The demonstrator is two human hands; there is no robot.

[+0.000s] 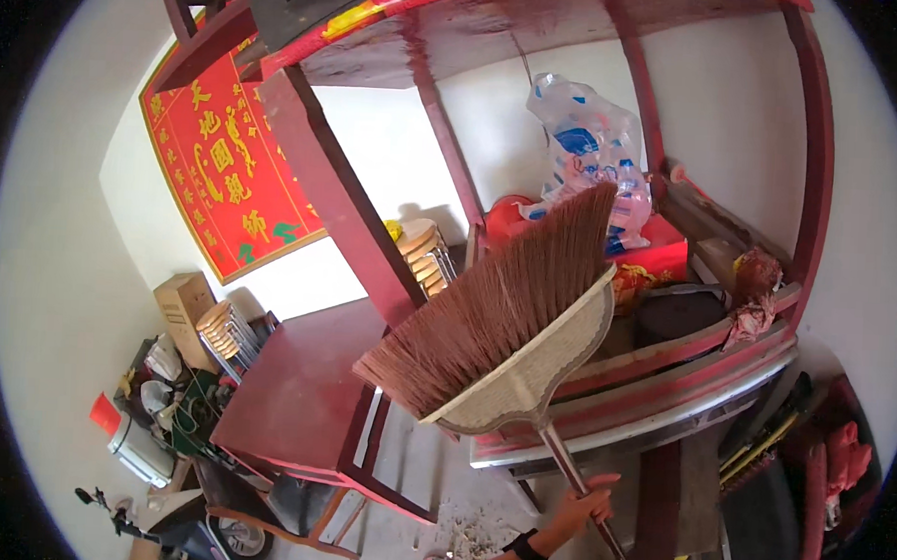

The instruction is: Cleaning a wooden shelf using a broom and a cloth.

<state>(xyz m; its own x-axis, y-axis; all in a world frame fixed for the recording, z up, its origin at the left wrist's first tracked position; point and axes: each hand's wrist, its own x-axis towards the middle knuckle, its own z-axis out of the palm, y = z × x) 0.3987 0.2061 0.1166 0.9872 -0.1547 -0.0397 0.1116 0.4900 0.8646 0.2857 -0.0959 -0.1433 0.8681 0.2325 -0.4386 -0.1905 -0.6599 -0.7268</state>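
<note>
A broom [524, 393] with reddish-brown bristles is held up in front of me, its bristles pointing up and to the left. Its pale woven-looking collar widens from a metallic handle [561, 455]. My left hand [589, 501], with a dark band on the wrist, is closed round that handle below the collar. The handle runs on down to the lower edge of the head view. My right hand does not show. Behind the bristles, clear plastic packs with blue marks [584, 146] and a red box [660, 254] sit in a red wooden frame [343, 185].
A dark red table [304, 384] stands left of the frame, with a wooden chair [298, 514] before it. Stacked stools [231, 331], a carton [182, 303] and a scooter [197, 529] are at the left. Debris [472, 536] lies on the floor. Bundled items [810, 476] fill the right side.
</note>
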